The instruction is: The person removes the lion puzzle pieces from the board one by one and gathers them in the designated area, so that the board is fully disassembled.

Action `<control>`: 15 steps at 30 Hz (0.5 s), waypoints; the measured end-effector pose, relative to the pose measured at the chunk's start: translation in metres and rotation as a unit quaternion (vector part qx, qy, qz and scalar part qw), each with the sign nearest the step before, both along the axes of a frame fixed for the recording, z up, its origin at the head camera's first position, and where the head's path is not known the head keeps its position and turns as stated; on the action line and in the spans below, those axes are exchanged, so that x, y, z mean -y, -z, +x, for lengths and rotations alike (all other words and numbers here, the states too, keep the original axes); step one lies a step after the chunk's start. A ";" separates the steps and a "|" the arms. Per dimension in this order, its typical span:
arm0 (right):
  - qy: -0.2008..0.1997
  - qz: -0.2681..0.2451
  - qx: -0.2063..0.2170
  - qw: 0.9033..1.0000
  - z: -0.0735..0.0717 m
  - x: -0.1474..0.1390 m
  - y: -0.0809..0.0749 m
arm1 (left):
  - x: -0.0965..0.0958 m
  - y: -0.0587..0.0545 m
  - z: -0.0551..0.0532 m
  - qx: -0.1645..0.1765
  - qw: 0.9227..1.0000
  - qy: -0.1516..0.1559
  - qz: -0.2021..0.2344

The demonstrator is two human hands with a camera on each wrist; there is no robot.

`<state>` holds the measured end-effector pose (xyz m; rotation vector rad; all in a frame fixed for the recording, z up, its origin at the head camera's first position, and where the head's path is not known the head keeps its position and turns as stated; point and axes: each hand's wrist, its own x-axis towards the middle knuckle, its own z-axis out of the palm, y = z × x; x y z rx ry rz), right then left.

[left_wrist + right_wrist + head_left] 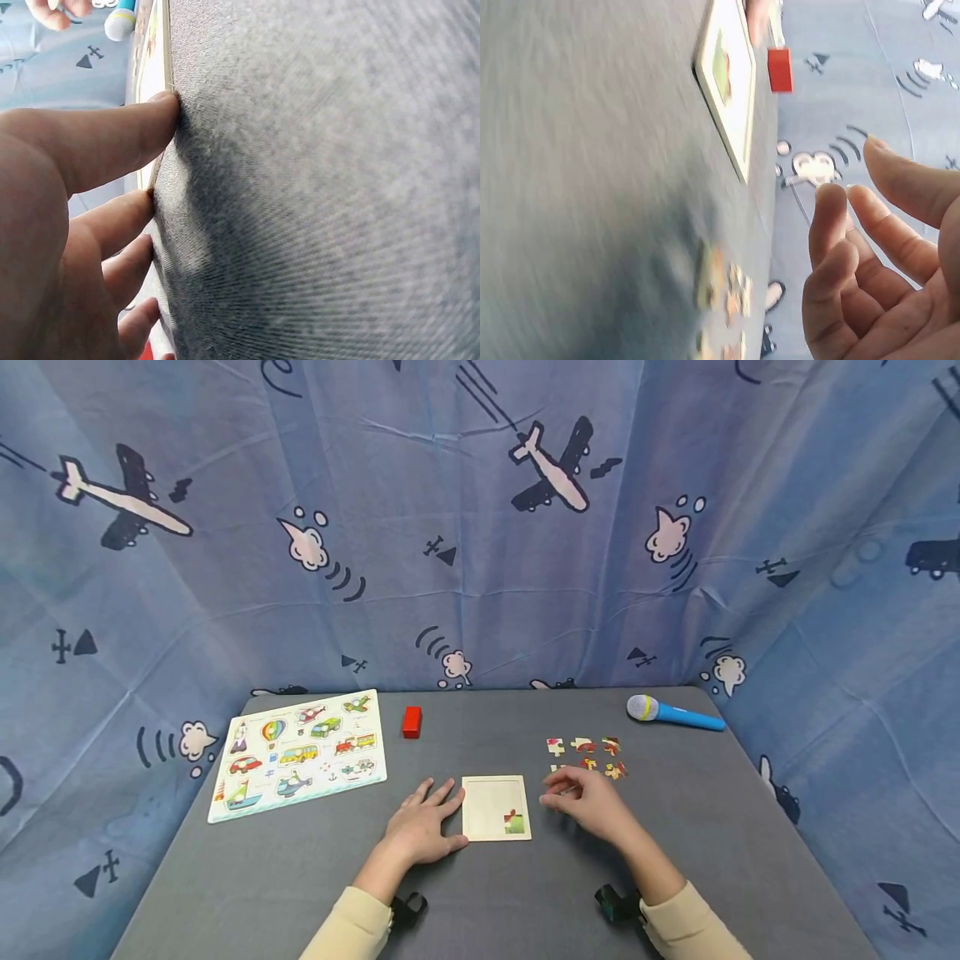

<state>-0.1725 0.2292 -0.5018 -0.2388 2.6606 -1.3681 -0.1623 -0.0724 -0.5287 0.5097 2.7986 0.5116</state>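
Observation:
A small square puzzle tray (483, 802) with a raised rim lies in the middle of the table. In its lower right corner sits one green-and-red jigsaw piece (514, 823). My left hand (422, 831) rests spread on the table, its thumb (124, 142) and a fingertip touching the tray's left edge. To the right of the tray my right hand (594, 803) hovers above the cloth, fingers loosely bent, thumb apart, with nothing held. Just beyond it lie several loose jigsaw pieces (611, 746) in rows, some partly hidden by the hand.
At the left lies a picture board (318, 731) of vehicles. A red block (412, 722) stands behind the tray. A blue toy microphone (686, 717) is at the back right. Patterned blue cloth (450, 510) hangs behind the grey table (480, 910).

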 end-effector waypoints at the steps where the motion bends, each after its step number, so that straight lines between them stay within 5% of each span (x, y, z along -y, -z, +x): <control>1: -0.003 0.002 -0.001 1.000 0.001 0.004 0.002 | 0.000 0.000 0.000 0.001 1.000 0.000 -0.001; 15: -0.056 0.012 0.000 0.998 0.010 0.049 0.022 | 0.000 0.001 0.001 0.001 1.000 -0.004 0.003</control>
